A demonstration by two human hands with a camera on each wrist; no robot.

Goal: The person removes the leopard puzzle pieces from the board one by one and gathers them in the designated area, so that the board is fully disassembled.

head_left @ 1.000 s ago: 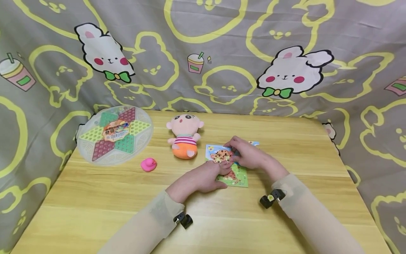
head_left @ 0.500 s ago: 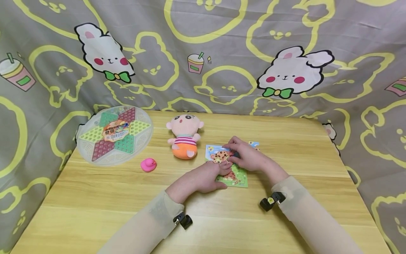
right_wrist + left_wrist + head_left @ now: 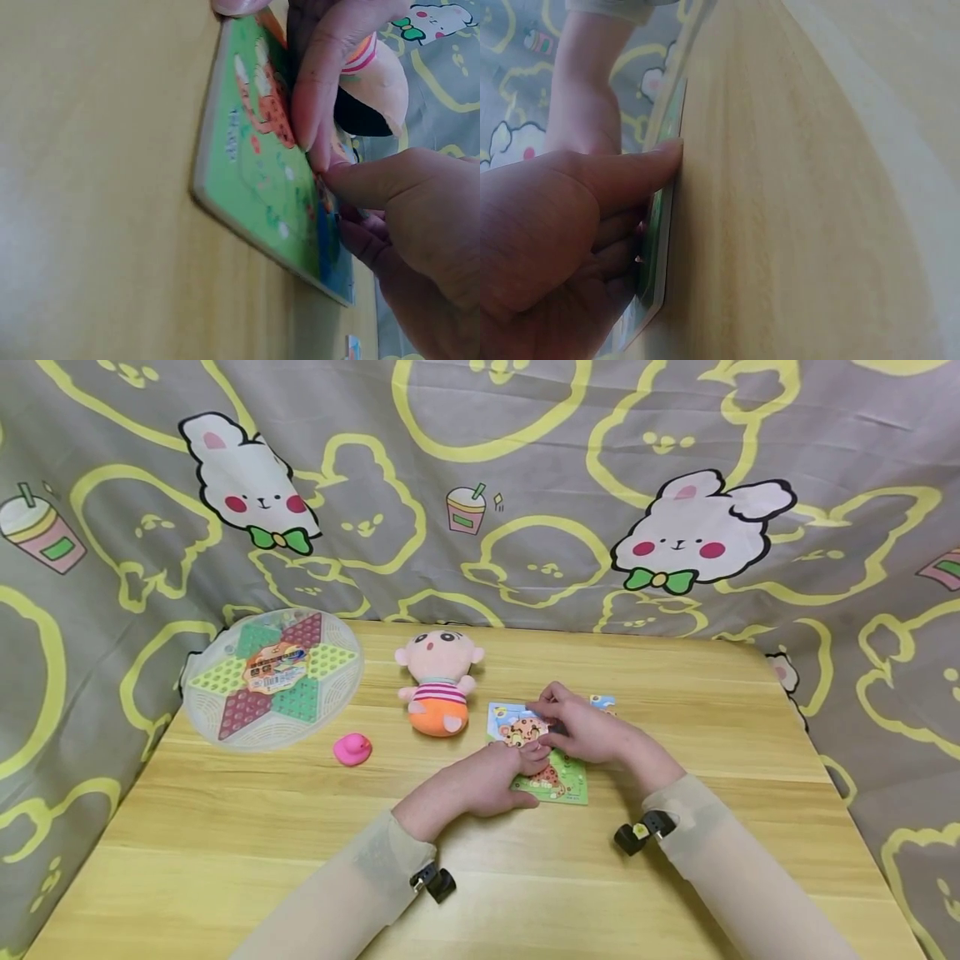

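Note:
A flat jigsaw puzzle board (image 3: 573, 787) with a spotted leopard on green and blue lies on the table. My left hand (image 3: 483, 777) rests on its lower left part, fingers extended over the picture and thumb (image 3: 656, 169) at the near edge. At the upper right of the board, my right hand (image 3: 588, 724) bends thumb and index finger around a puzzle piece, mostly hidden by the fingers. A dark blue patch (image 3: 327, 236) of the board shows beside the right thumb. The fingertips of both hands nearly meet over the leopard.
Behind the right hand lies another small puzzle piece (image 3: 602, 701). A plush doll (image 3: 438, 685) in orange shorts, a pink toy duck (image 3: 352, 749) and a round Chinese checkers board (image 3: 330, 693) stand left. A patterned curtain (image 3: 540, 602) borders the table's back.
The right hand's fingers have shifted slightly left over the board, and more of the loose piece behind it shows. The left hand stays in place.

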